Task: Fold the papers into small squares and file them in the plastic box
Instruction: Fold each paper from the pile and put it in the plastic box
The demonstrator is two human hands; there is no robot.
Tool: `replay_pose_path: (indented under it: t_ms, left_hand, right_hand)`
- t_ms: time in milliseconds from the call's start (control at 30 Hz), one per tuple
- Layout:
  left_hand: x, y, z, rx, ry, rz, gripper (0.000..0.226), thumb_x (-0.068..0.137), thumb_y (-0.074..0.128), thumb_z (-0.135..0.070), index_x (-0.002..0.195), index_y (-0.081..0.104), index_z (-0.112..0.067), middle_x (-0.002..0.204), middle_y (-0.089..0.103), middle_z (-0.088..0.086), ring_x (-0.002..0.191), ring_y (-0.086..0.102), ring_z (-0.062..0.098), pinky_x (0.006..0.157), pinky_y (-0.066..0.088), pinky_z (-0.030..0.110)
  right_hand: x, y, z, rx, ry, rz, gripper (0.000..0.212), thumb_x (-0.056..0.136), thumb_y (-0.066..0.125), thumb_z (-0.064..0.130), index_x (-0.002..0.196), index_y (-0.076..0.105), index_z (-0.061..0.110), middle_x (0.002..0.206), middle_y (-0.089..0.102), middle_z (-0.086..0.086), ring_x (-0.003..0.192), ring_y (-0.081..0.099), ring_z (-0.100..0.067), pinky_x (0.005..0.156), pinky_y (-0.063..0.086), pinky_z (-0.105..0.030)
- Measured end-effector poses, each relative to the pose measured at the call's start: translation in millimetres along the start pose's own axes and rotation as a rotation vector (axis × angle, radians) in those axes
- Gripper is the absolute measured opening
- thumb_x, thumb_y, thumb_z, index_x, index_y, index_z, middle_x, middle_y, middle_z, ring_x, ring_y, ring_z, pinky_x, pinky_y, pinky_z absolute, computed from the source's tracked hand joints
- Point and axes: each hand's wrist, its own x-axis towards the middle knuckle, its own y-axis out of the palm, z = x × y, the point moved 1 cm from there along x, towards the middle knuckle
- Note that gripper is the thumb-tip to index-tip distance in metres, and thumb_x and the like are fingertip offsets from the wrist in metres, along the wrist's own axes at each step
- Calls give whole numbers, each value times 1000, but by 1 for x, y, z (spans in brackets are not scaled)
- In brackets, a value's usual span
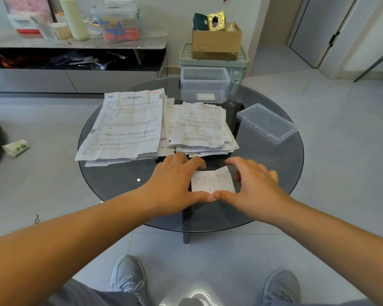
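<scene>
A small folded printed paper (212,181) lies on the round dark glass table (274,173) near its front edge. My left hand (177,184) presses on its left side and my right hand (254,184) on its right side, the two thumbs meeting at its near edge. Behind them lie two stacks of unfolded papers: a large creased sheet (128,124) on the left pile and smaller sheets (201,127) on the right pile. The clear plastic box (205,85) stands open at the table's far edge with one folded white square inside.
The box's clear lid (266,122) lies on the table's right side. A green bin with a cardboard box (217,40) stands behind the table. A low cabinet (75,45) runs along the left wall. A crumpled paper (16,147) lies on the floor at left.
</scene>
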Motion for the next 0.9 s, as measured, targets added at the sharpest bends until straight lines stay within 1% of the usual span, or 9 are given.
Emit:
replay_pose_path:
  t_ms: [133, 267, 367, 467, 567, 633, 700, 767, 900]
  left_hand:
    - [2, -1, 5, 15, 0, 32, 70, 75, 60, -79, 133, 40, -44, 118, 38, -7, 113, 35, 13, 92, 29, 29]
    - [3, -1, 6, 19, 11, 45, 70, 75, 60, -79, 133, 40, -45, 119, 39, -8, 114, 35, 12, 95, 30, 30]
    - [3, -2, 7, 15, 19, 44, 69, 75, 60, -79, 133, 41, -45, 118, 39, -9, 113, 36, 11, 97, 32, 30]
    - [4, -3, 5, -4, 26, 16, 69, 73, 62, -79, 130, 44, -44, 117, 42, -10, 112, 37, 10, 94, 31, 29]
    - [6, -2, 1, -52, 35, 10, 67, 71, 68, -77, 124, 47, -42, 113, 45, -11, 108, 40, 9, 91, 35, 28]
    - [8, -3, -2, -82, 43, 11, 63, 68, 72, -76, 116, 48, -42, 111, 47, -12, 106, 43, 10, 92, 41, 29]
    - [10, -5, -4, -106, 40, 20, 63, 65, 75, -75, 110, 48, -41, 109, 49, -12, 103, 45, 10, 89, 45, 28]
    - [11, -6, -5, -111, 36, 31, 63, 63, 77, -74, 108, 50, -40, 108, 48, -12, 103, 45, 10, 88, 46, 28]
    - [12, -6, -9, -78, 47, 46, 63, 64, 74, -76, 107, 48, -39, 108, 48, -12, 104, 44, 9, 86, 44, 26]
  right_hand:
    - [4, -9, -8, -49, 102, 45, 87, 71, 71, 72, 142, 33, 41, 129, 47, 4, 125, 42, -22, 99, 31, -42]
    - [8, -21, -20, -61, 174, 108, 91, 68, 74, 72, 143, 32, 42, 133, 46, 0, 129, 41, -25, 102, 33, -43]
    - [9, -22, -22, -37, 148, 121, 89, 69, 76, 68, 143, 31, 45, 133, 45, 1, 130, 41, -24, 103, 33, -43]
    - [8, -18, -21, 102, 5, 137, 76, 77, 78, 52, 139, 36, 51, 126, 43, 7, 127, 41, -19, 108, 35, -44]
    - [10, -11, -17, 180, -92, 123, 48, 86, 71, 44, 129, 50, 49, 120, 45, 11, 119, 44, -15, 104, 41, -43]
    - [14, -9, -13, 226, -113, 70, 23, 90, 67, 45, 112, 60, 45, 111, 49, 13, 107, 50, -11, 92, 46, -33]
    - [19, -8, -11, 243, -110, 22, 6, 91, 67, 43, 94, 62, 41, 101, 51, 16, 93, 54, -7, 75, 43, -21]
    - [21, -7, -12, 234, -103, 6, 8, 90, 69, 39, 86, 62, 38, 94, 52, 16, 85, 54, -5, 66, 38, -17]
    - [22, -8, -12, 198, -128, 11, 14, 88, 74, 33, 89, 61, 37, 93, 53, 15, 84, 53, -6, 66, 39, -18]
